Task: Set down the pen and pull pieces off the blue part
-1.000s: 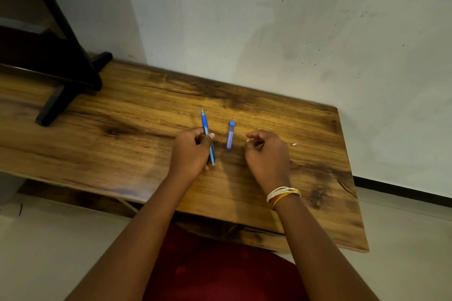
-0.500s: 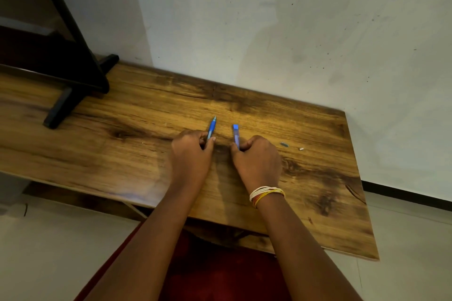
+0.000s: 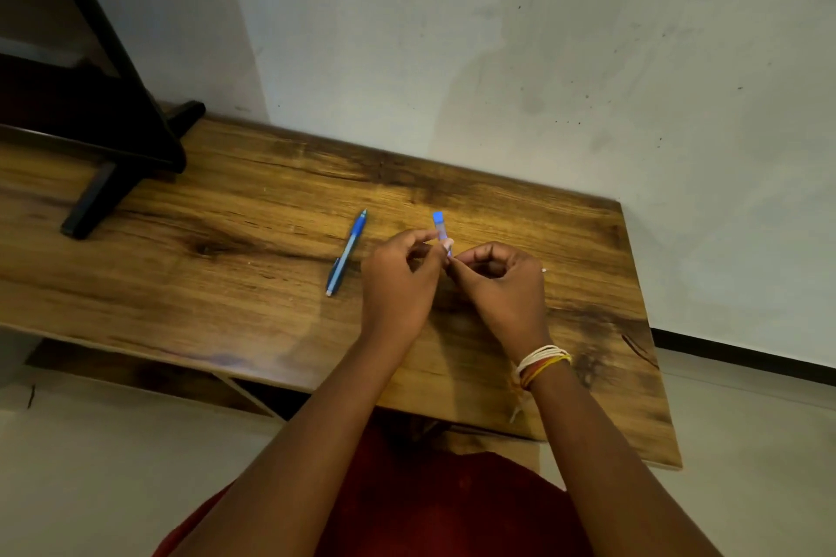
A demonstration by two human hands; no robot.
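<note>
A blue mechanical pencil [image 3: 346,252] lies free on the wooden table [image 3: 226,276], just left of my hands. My left hand [image 3: 400,283] and my right hand [image 3: 502,287] meet above the table and both pinch a small clear tube with a blue cap [image 3: 439,227]. The tube's capped end points away from me; its lower end is hidden between my fingertips. Thread bands circle my right wrist.
A black stand foot [image 3: 108,194] rests on the table's left part, under a dark frame. A tiny pale bit [image 3: 544,270] lies on the wood right of my right hand. A white wall runs behind the table; the right edge drops to a pale floor.
My left hand has let go of the pencil, which now lies on the table. Both hands have come together on the blue-capped tube, lifted off the wood.
</note>
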